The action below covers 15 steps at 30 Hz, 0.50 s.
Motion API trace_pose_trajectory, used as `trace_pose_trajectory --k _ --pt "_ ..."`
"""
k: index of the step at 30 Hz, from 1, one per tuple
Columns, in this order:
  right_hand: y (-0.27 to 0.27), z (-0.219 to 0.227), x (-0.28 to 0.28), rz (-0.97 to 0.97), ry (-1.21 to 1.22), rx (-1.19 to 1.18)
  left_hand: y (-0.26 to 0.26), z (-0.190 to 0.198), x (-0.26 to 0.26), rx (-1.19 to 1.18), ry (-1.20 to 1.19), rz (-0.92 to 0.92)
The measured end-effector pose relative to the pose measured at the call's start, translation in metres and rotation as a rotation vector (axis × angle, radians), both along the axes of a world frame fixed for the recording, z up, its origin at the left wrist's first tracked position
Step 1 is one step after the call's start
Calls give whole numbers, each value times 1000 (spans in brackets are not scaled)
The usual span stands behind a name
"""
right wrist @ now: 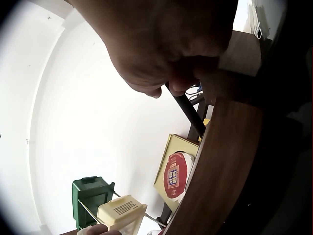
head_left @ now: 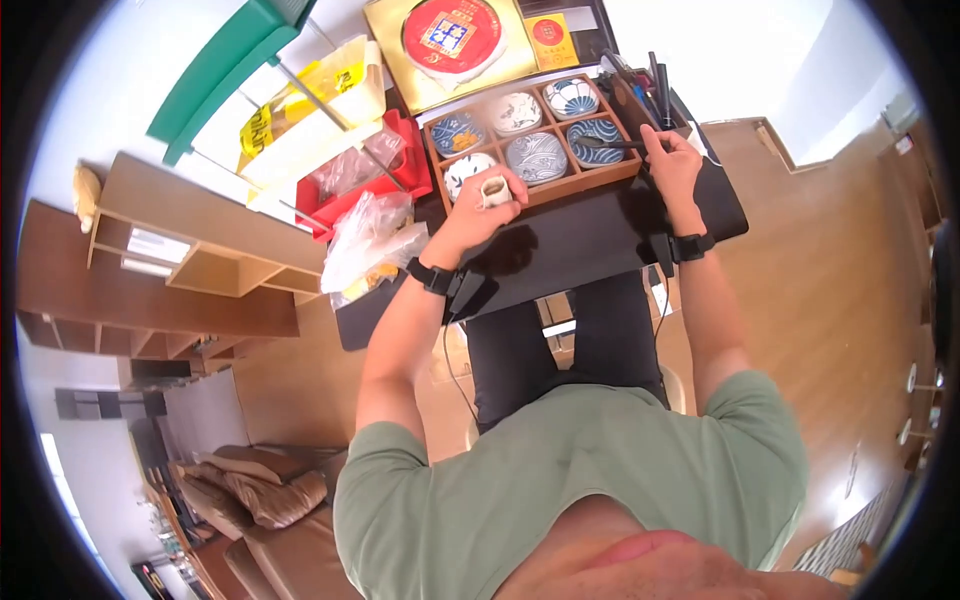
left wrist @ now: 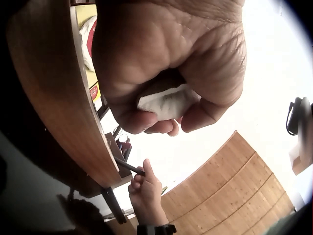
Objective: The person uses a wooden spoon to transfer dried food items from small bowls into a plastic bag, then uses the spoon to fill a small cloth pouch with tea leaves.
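Observation:
My left hand (head_left: 487, 200) grips a small cream cup-like piece (head_left: 495, 191) with a brownish inside, held over the near left corner of a divided wooden box (head_left: 560, 190). In the left wrist view the curled fingers partly cover this whitish piece (left wrist: 166, 102). Between the thumb and fingers of my right hand (head_left: 675, 165) is a thin black stick-like tool (head_left: 625, 144). Its wider dark end overlaps a blue wave-patterned bowl (head_left: 597, 155) in the near right compartment. Other patterned bowls fill the box, among them a grey swirled one (head_left: 537, 158) and a white leaf-patterned one (head_left: 462, 172) beside the left hand.
Behind the box lies a gold case with a red round package (head_left: 455, 40). To the left are a red bin (head_left: 410, 185), a plastic bag (head_left: 370, 240) and a green-topped rack (head_left: 225, 75). Pens (head_left: 660, 85) stand at the right on the dark table (head_left: 560, 250).

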State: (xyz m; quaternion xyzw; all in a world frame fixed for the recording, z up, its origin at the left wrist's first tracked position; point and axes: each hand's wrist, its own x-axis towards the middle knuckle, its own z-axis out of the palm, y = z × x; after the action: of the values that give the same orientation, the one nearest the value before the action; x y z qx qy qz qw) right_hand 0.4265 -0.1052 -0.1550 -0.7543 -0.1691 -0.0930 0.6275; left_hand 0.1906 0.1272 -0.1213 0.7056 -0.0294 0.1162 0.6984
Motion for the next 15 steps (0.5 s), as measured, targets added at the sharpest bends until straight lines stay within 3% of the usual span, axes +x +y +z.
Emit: trace_pose_trajectory --k 4,7,15 --pt "-1 -5 3 68 1 -77 3 -5 -13 -240 -63 43" --pt "-5 -12 5 88 149 -32 0 -6 -26 -308 -127 51" --pt "-12 -14 0 192 132 -24 -5 -6 -42 -245 -159 119"
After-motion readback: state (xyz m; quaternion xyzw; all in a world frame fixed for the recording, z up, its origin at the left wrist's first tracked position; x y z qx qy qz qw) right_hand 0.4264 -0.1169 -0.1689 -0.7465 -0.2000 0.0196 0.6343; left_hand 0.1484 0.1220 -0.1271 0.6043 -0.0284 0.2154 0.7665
